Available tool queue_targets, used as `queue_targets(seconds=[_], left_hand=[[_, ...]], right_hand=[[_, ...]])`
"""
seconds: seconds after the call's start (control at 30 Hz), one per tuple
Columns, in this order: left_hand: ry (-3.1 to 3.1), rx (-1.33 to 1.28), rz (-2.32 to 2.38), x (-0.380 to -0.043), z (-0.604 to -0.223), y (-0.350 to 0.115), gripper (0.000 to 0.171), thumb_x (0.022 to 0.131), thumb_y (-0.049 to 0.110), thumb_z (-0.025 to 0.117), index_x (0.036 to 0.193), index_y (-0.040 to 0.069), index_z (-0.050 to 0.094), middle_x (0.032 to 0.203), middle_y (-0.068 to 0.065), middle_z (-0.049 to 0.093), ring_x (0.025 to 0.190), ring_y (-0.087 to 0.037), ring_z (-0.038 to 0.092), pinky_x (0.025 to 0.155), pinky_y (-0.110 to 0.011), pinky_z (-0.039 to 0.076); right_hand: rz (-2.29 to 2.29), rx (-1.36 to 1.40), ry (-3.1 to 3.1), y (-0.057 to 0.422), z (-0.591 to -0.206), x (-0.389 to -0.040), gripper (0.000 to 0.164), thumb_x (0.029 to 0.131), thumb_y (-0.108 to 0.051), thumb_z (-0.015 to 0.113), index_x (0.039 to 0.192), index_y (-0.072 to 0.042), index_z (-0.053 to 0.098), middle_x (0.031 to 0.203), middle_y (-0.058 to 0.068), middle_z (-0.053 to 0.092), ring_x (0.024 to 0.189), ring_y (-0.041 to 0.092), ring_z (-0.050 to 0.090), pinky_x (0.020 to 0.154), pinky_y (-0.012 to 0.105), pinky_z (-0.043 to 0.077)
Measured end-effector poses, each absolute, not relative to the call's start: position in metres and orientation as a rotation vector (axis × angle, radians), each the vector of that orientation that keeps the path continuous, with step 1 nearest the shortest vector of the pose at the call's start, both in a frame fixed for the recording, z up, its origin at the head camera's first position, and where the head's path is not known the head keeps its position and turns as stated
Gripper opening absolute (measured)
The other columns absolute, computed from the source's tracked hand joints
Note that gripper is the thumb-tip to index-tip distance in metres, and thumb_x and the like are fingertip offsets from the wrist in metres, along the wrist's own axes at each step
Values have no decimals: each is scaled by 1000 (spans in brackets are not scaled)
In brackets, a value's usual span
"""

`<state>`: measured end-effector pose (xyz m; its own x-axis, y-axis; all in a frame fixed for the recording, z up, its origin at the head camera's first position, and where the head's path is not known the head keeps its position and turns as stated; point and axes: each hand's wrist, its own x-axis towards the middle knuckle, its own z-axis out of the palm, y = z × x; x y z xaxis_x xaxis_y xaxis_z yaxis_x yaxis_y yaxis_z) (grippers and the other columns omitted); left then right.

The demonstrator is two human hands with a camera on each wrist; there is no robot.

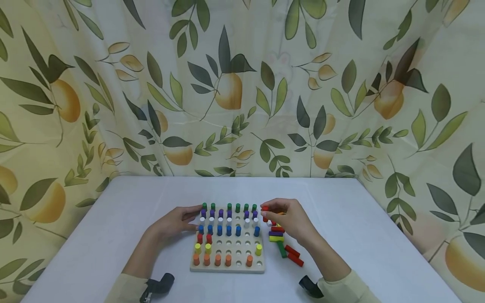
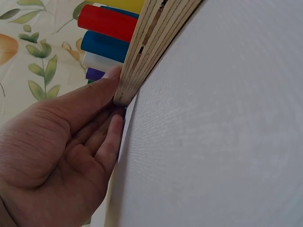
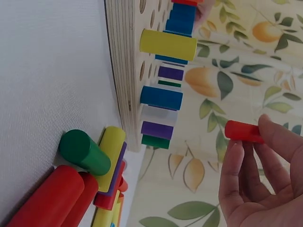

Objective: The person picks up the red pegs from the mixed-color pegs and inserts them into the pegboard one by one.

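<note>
A wooden pegboard (image 1: 212, 269) lies on the table, with rows of green, purple, white, blue, red, yellow and orange pegs and several bare holes. At its left side, my left hand (image 1: 170, 221) rests thumb and fingers against the edge. The left wrist view shows the thumb touching the board's layered side (image 2: 144, 52); some fingertips are hidden beyond the corner. My right hand (image 1: 291, 215) pinches a red peg (image 3: 244, 131) between thumb and fingers, raised near the board's far right corner. The peg is apart from the board in the right wrist view.
Loose pegs lie right of the board, below my right hand: a yellow peg (image 1: 276, 239), a green peg (image 1: 281, 249), red pegs (image 1: 294, 259) and others partly hidden by the hand. A white cloth (image 1: 94, 240) covers the table. A patterned curtain (image 1: 242, 126) hangs behind.
</note>
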<state>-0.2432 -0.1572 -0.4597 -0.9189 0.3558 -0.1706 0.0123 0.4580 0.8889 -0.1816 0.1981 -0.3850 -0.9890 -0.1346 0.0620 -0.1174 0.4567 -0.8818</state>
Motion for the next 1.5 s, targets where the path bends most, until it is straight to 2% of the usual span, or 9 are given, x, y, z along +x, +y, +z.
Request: queue_targets(seconds=[0.2,0.3,0.5,0.67,0.97,1.23,1.5], left_hand=[[2359,328,1469,-242,-462,-159,67,88,1,80,149,7,56,156,-14,49,143,-30,46,115,-45,39],[2350,327,1476,-241,-462,-160,66,88,1,80,149,7,56,156,-14,48,143,-30,46,114,-45,39],[2355,316,1477,-241,-461,-159,67,87,0,81,149,7,56,156,-14,49,143,-30,46,114,-45,39],[2350,305,1480,-242,-461,-159,66,88,0,80,149,7,57,156,-14,49,143,-30,46,115,-46,39],[2331,297,1494,-243,-460,-159,67,88,0,80,150,8,56,156,-14,48,144,-30,44,115,-46,38],[2337,320,1475,-243,-457,-160,68,89,1,80,151,8,54,158,-13,46,145,-30,43,115,-45,38],[2352,354,1459,-244,-458,-162,68,89,2,80,151,7,54,158,-13,46,144,-29,44,115,-44,38]], right_hand=[[-1608,-254,2667,192,-387,-181,26,93,-7,78,119,-7,78,104,1,75,95,24,68,85,49,62],[-1613,-251,2698,188,-387,-181,29,92,-9,79,122,-8,77,102,0,75,95,22,68,81,46,62],[-1658,-268,2691,183,-385,-180,24,90,-12,82,114,-6,79,98,1,77,88,23,69,73,42,62],[-1636,-313,2672,178,-383,-180,22,91,-15,82,112,-8,80,102,1,76,88,23,68,77,45,62],[-1590,-424,2574,178,-379,-184,23,94,-12,78,117,-7,78,107,4,75,93,23,68,81,34,60],[-1591,-443,2505,175,-379,-187,24,95,-12,77,118,-6,78,112,9,75,96,25,67,84,36,58],[-1597,-454,2438,167,-381,-189,24,96,-13,76,119,-8,78,109,2,74,99,26,65,87,43,57]])
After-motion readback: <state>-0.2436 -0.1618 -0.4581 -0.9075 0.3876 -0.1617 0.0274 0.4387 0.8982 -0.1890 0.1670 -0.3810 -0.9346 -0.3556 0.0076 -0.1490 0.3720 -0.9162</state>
